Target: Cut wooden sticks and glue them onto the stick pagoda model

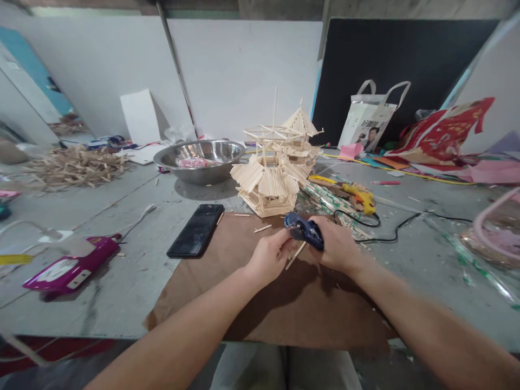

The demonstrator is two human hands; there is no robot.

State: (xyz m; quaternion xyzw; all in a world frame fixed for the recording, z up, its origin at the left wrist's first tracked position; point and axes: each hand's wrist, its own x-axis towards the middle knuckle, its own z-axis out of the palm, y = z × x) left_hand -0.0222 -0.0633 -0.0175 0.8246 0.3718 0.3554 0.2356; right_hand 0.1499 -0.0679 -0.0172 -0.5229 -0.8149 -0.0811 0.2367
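Head view: gripped a blue hand tool [311, 233] in the curled right hand [336, 245], held the left hand [268, 257] in a closed pinch at its end, with contents hidden, above the brown sheet [300, 319], likely needing to stay steady and squeeze gradually.
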